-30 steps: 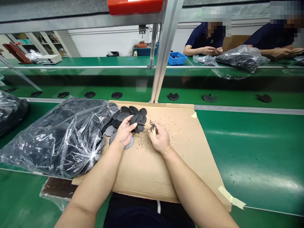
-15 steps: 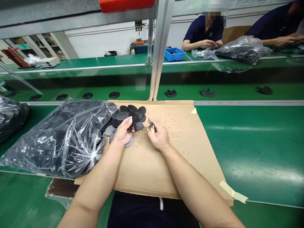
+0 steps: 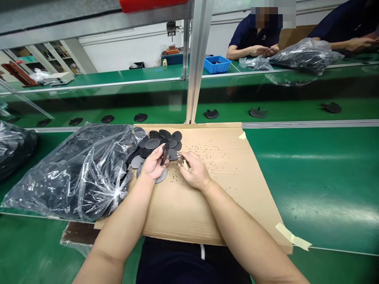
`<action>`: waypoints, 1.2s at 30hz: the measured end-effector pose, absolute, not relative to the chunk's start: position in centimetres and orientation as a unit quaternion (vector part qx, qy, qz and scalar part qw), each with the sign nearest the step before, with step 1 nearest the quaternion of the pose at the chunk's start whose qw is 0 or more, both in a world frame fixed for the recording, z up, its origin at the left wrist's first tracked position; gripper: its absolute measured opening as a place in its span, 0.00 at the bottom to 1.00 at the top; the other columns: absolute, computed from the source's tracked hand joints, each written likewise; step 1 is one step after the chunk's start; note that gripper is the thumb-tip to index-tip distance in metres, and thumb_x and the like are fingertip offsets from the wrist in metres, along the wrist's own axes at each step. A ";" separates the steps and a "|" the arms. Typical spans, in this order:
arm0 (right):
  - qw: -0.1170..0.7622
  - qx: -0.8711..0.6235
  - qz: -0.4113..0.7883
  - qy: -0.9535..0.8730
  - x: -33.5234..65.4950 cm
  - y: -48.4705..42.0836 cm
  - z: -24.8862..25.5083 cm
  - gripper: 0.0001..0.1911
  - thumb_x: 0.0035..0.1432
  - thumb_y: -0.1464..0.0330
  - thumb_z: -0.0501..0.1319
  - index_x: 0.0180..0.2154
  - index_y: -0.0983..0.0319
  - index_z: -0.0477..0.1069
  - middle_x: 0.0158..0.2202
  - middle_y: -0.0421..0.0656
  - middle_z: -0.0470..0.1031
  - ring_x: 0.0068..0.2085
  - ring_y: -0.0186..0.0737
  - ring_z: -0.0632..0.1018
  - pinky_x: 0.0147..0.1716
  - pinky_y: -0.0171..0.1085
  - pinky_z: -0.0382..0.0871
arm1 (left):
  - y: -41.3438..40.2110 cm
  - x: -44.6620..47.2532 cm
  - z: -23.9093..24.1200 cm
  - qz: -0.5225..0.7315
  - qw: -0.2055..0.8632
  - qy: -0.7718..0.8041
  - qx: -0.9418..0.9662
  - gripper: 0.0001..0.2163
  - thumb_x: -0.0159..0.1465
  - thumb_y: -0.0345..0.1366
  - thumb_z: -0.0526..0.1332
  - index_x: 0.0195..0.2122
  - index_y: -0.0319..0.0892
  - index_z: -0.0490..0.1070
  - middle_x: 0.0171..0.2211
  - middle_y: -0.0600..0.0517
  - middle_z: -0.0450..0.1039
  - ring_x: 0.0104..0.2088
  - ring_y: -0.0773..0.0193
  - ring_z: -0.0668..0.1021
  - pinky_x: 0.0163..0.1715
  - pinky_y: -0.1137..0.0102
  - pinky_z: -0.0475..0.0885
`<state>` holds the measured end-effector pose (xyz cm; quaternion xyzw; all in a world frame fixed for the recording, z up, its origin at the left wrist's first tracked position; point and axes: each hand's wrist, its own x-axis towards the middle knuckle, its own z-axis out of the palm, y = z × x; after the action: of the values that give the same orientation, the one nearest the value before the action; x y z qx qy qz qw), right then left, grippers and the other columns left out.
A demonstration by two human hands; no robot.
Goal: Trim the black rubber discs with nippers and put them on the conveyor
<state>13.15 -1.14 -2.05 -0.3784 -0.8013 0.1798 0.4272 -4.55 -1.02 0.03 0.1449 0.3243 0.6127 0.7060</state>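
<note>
My left hand [image 3: 153, 163] is closed on a thin black disc [image 3: 164, 153], holding it on edge above a pile of black discs [image 3: 156, 142]. My right hand [image 3: 193, 171] is pinched on a small metal tool [image 3: 182, 161] whose tip points at the held disc. Both hands hover over a flat sheet of cardboard [image 3: 207, 189] strewn with tiny dark specks. A clear plastic bag of black discs [image 3: 77, 169] lies open to the left, spilling into the pile.
A green conveyor belt [image 3: 296, 106] carries single black discs behind the cardboard. An aluminium post [image 3: 197, 59] rises at its far edge. Two other people handle bags of discs [image 3: 304, 55] across the line, beside a blue bin [image 3: 217, 64]. Another bag [image 3: 14, 146] lies far left.
My left hand has turned the disc from flat to on edge. My right hand has moved left, bringing the tool close to the disc.
</note>
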 end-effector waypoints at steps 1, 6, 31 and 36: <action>0.417 -0.369 0.173 -0.812 13.1 -1.2 -2.1 0.17 0.55 0.70 0.58 0.48 0.60 0.70 0.39 0.46 0.73 0.40 0.44 0.74 0.44 0.42 0.71 | -1.0 -4.5 0.0 0.612 0.704 0.330 0.144 0.07 0.60 0.26 0.61 0.39 0.39 0.73 0.28 0.52 0.74 0.20 0.73 0.69 0.19 0.77 0.64; 0.351 -0.336 0.135 -0.863 12.9 -1.5 -2.2 0.20 0.56 0.71 0.57 0.52 0.62 0.68 0.41 0.48 0.75 0.42 0.44 0.74 0.48 0.43 0.69 | -1.0 -4.7 -0.2 0.595 0.716 0.333 0.152 0.08 0.60 0.26 0.59 0.40 0.39 0.74 0.28 0.50 0.73 0.19 0.73 0.68 0.18 0.77 0.64; 0.257 -0.289 0.230 -0.893 13.5 -1.9 -0.3 0.24 0.55 0.74 0.57 0.55 0.62 0.69 0.48 0.46 0.77 0.48 0.44 0.76 0.49 0.41 0.69 | -1.7 -4.9 0.1 0.517 0.748 0.350 0.222 0.06 0.51 0.25 0.62 0.31 0.36 0.73 0.22 0.51 0.70 0.18 0.70 0.70 0.17 0.76 0.64; 0.241 -0.290 0.226 -0.898 13.6 -1.8 -0.4 0.25 0.55 0.74 0.57 0.55 0.58 0.69 0.48 0.44 0.77 0.48 0.43 0.76 0.48 0.42 0.70 | -1.7 -4.7 0.4 0.526 0.736 0.359 0.230 0.05 0.51 0.25 0.63 0.30 0.35 0.73 0.21 0.51 0.70 0.18 0.71 0.69 0.18 0.76 0.64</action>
<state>13.62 -1.85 -0.40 -0.2903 -0.8983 0.2256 0.2406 -4.70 -1.72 0.40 0.2298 0.3592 0.5259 0.7359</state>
